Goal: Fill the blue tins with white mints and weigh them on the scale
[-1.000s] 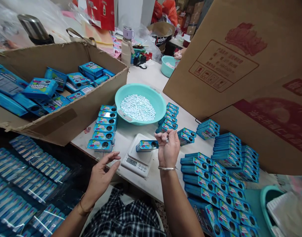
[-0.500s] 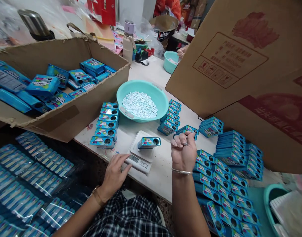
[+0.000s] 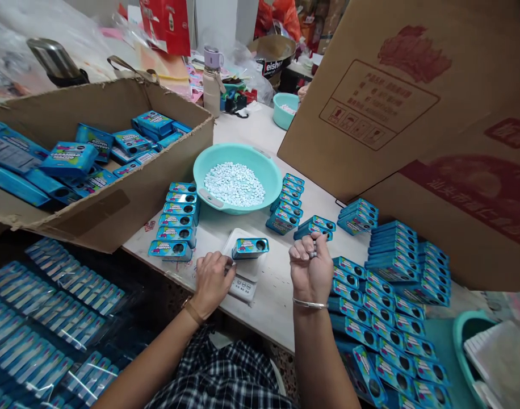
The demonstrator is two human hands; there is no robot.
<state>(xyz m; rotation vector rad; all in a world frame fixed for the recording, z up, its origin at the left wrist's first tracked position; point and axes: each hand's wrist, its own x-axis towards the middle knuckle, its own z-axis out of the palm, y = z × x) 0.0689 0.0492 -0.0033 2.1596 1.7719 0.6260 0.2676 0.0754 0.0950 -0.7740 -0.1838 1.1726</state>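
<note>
A blue tin (image 3: 250,248) with a dark round hole in its top face stands on a white kitchen scale (image 3: 243,288). Over the scale's left side is my left hand (image 3: 212,286), covering the display; its fingers are bent, thumb and index apart, with the fingertips close to the tin's left end. My right hand (image 3: 311,266) is raised palm up to the right of the scale, with its fingers curled round small pale candies (image 3: 314,253). Beyond the scale, a turquoise basin (image 3: 266,199) holds many loose white candies (image 3: 234,184).
Tins (image 3: 172,234) line the scale's left, and another row (image 3: 284,220) stands right of the basin. Many more tins (image 3: 381,335) fill the right side. A carton (image 3: 93,213) of tins is at left, a tall cardboard box (image 3: 370,119) at right. Wrapped packs (image 3: 34,318) lie lower left.
My left hand has moved up and right, from beside the display to over it, its fingers now more bent. My right hand stays curled. The view has shifted slightly.
</note>
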